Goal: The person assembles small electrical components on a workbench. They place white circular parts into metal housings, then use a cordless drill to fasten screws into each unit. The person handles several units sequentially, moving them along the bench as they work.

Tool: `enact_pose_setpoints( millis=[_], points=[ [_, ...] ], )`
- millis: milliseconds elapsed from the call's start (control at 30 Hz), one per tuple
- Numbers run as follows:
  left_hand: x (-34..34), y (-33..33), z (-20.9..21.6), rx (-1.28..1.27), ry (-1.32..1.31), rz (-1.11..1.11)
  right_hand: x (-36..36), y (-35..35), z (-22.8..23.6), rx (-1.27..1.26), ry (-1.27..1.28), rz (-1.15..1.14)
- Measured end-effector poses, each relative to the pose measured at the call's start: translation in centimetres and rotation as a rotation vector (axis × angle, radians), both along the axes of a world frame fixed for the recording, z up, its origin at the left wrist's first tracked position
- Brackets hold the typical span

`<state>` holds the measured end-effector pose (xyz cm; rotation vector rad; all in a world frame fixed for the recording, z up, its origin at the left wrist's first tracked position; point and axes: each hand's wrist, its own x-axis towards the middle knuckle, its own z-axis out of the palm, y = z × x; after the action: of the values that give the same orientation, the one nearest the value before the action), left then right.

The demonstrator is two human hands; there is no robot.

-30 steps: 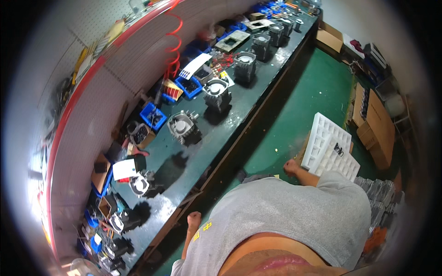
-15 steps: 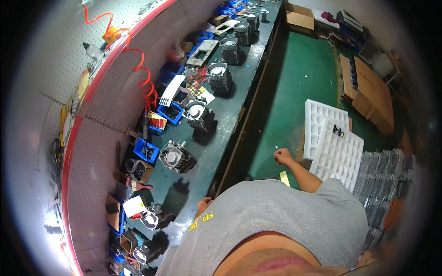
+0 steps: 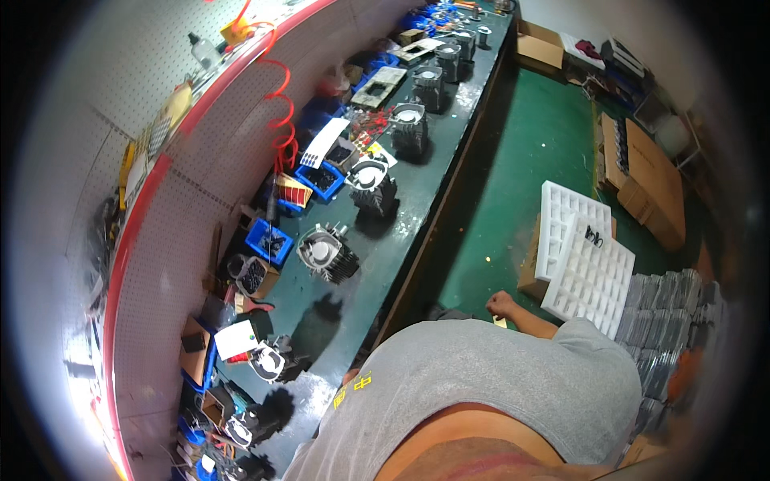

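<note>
The right hand [image 3: 500, 305] hangs over the green floor [image 3: 521, 160], curled into a loose fist; a small yellowish piece [image 3: 500, 322] shows just below it, touching or nearly touching the knuckles, though whether the fingers actually pinch it is too small to tell. The forearm runs back from that hand under the sleeve of a grey shirt [image 3: 489, 385]. The left hand [image 3: 350, 376] is mostly hidden behind the shirt's front edge: only a bit of it shows at the counter's [image 3: 417, 200] near rim, and its grip cannot be told.

Just to the right of the right hand, a white moulded tray [image 3: 589, 276] with rows of pockets lies tilted across a second white tray [image 3: 561, 216]; a small dark part [image 3: 593, 236] sits in one of the upper pockets. Further right and nearer the person, stacks of grey flat parts [image 3: 666, 321] stand on the floor. Beyond the trays, well apart from the hand, lie cardboard boxes [image 3: 650, 180].

To the left of both hands, the long dark counter carries a row of finned metal engine cylinders [image 3: 325, 252], spaced apart. Behind them sit blue bins [image 3: 269, 240] of small parts, and a red coiled hose [image 3: 281, 112] hangs against the white pegboard wall [image 3: 200, 184].
</note>
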<state>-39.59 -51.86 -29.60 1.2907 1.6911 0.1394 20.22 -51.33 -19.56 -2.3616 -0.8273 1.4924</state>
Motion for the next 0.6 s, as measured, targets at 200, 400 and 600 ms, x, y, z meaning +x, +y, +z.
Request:
enact_pose_setpoints(
  millis=[200,400,600],
  points=[
    [-1.5,-4.1,-0.9,-0.005,0.019,0.049,-4.0,3.2,0.1,0.204,0.159,-0.045],
    [-3.6,-6.0,-0.2,0.054,0.045,0.088,-7.0,1.0,-0.7,0.133,0.159,0.003],
    [-1.5,-5.9,1.9,0.064,0.007,0.043,-4.5,-2.8,-0.2,0.081,0.054,0.152]
  ],
)
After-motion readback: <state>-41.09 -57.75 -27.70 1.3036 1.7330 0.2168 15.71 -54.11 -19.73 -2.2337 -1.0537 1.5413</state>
